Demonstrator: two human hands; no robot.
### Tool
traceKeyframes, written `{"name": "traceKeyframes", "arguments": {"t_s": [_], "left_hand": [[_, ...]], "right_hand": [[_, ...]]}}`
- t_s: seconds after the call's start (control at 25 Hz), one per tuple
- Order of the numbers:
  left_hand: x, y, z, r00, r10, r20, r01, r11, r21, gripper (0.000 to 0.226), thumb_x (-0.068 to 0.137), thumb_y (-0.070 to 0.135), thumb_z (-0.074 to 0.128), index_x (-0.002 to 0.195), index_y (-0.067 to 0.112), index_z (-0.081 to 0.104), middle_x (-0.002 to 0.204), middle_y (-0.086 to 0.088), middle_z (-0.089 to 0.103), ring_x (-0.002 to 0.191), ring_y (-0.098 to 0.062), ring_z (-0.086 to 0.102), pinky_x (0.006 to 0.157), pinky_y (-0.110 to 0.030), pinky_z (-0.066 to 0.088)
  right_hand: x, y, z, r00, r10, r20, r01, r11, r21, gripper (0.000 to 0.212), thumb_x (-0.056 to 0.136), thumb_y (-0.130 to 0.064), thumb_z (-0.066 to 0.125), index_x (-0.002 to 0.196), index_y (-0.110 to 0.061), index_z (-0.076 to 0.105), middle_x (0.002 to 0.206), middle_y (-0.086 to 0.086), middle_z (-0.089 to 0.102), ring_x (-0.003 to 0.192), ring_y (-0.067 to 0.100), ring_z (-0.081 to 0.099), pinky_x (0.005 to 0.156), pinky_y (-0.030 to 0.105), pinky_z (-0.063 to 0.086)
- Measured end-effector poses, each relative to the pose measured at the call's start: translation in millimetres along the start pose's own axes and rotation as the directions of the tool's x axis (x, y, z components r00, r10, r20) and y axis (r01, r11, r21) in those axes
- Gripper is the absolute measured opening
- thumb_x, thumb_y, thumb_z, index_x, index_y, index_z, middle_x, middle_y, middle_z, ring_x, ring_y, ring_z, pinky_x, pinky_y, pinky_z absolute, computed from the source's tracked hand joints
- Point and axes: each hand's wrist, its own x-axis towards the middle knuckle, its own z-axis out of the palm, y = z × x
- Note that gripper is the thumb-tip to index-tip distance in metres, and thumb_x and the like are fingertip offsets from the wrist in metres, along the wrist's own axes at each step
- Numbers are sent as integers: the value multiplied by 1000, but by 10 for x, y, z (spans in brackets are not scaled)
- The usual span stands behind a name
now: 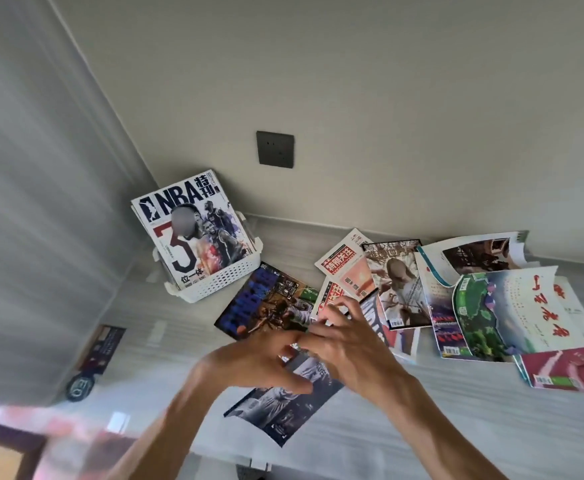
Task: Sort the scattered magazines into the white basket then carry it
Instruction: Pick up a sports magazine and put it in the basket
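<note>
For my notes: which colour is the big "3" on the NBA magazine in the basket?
Dark red and navy, seen in the head view: NBA magazine, basket.

The basket (229, 277) is plain white with a grid of little holes. The NBA magazine (193, 233) in it is white with a big dark red 3 and navy lettering. The dark magazine (259, 306) has blue lettering, another one (283, 407) is black-and-white, and one over on the right (484, 306) is green. The surface (456, 410) is pale grey with streaks, and the wall socket (275, 148) is dark grey.
</note>
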Motion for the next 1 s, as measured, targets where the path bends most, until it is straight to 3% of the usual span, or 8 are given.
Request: {"name": "traceKeyframes", "arguments": {"t_s": [0.08, 0.2, 0.24, 0.32, 0.4, 0.64, 0.76, 1.0], "left_hand": [[36, -2, 101, 951, 42, -306, 57, 950, 307, 15, 81, 27, 63, 79, 31, 49, 76, 5, 65, 74, -18, 67, 52, -20, 46], [-44, -287, 28, 832, 41, -553, 27, 993, 115, 34, 86, 10, 56, 59, 23, 41, 54, 2, 51, 48, -16, 49, 49, -32, 38], [-113, -424, -42, 836, 32, -548, -68, 997, -45, 33, 85, 7, 60, 58, 19, 44, 52, 4, 46, 46, -13, 41, 49, -31, 33], [-271, -612, -166, 844, 27, -536, -265, 889, -373, 16, 78, 6, 68, 64, 3, 59, 58, -1, 51, 53, -12, 44, 51, -27, 35], [-350, -737, -268, 858, -13, -514, -323, 764, -558, 6, 73, 6, 72, 78, 3, 72, 70, -1, 68, 64, -10, 59, 59, -21, 49], [-272, -1243, -428, 641, -325, -696, -138, 843, -520, 26, 76, -12, 71, 71, 14, 72, 72, -8, 67, 67, -17, 58, 66, -32, 47], [-343, -1554, -351, 645, -353, -678, -62, 860, -506, 41, 75, -13, 71, 64, 27, 71, 67, -1, 71, 63, -14, 60, 66, -34, 49], [-335, -1568, -510, 611, -296, -734, -114, 885, -452, 40, 79, -16, 66, 67, 23, 67, 53, 19, 68, 52, 10, 57, 53, -13, 45]], "right_hand": [[155, -129, 49, 987, 52, -154, -54, 999, -5, 38, 72, -18, 81, 102, -30, 62, 95, -16, 67, 100, 14, 50, 103, 41, 28], [238, -10, 127, 743, 500, -444, -415, 865, 281, 50, 80, -23, 74, 125, -23, 52, 124, -2, 60, 116, 16, 50, 103, 38, 36], [229, 61, 155, 624, 696, -354, -510, 707, 490, 63, 77, -22, 77, 132, -20, 46, 131, 2, 55, 119, 15, 49, 104, 38, 38], [228, 106, 266, 477, 853, 210, -542, 98, 834, 80, 73, -15, 82, 141, -19, 39, 135, 1, 54, 122, 17, 52, 104, 41, 42], [257, 77, 403, 537, 623, 568, -448, -360, 818, 57, 78, -9, 77, 130, -17, 56, 121, 0, 69, 112, 20, 65, 86, 32, 52], [477, -198, 763, 681, 491, 544, -587, -79, 806, 9, 90, -7, 67, 90, -12, 74, 91, 4, 79, 85, 20, 73, 70, 23, 56], [465, -488, 1020, 655, 512, 556, -695, 118, 709, 14, 91, -10, 65, 79, -13, 71, 76, 3, 75, 67, 15, 67, 63, 27, 50], [673, -471, 950, 634, 602, 485, -685, 148, 713, 17, 93, -15, 63, 77, -21, 65, 77, -1, 73, 70, 15, 70, 69, 42, 59]]}}
